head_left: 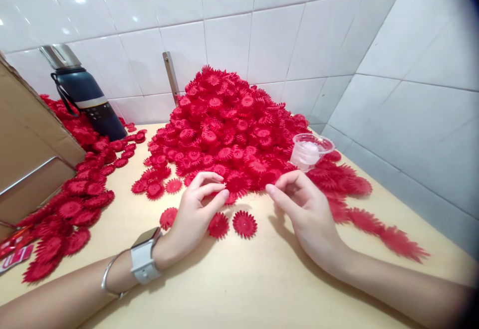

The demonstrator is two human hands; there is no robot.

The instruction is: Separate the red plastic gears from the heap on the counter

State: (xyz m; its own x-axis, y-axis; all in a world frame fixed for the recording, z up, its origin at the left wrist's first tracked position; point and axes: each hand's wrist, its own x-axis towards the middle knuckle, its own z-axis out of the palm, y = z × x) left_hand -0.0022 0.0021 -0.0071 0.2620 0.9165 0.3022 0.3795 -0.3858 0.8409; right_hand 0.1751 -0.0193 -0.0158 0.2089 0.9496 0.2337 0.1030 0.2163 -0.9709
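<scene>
My left hand (198,212), with a white-strapped watch and a silver bangle on its wrist, has its thumb and fingers closed at the left edge of a dark red flower piece (238,183). That piece looks raised in front of the pile. To the right, my right hand (305,209) is loosely curled, thumb and forefinger slightly apart, with nothing visible between them. Two flat flower pieces lie between my hands, one (244,224) in full view and another (218,225) beside my left hand. Behind rises a big heap of red flower pieces (220,119).
A clear plastic cup (310,150) with whitish contents stands right of the heap. At the left are a dark bottle (90,99), a cardboard box (30,149) and more red pieces (71,207). Other pieces (366,221) trail along the right. Tiled walls (228,45) border the table (239,289).
</scene>
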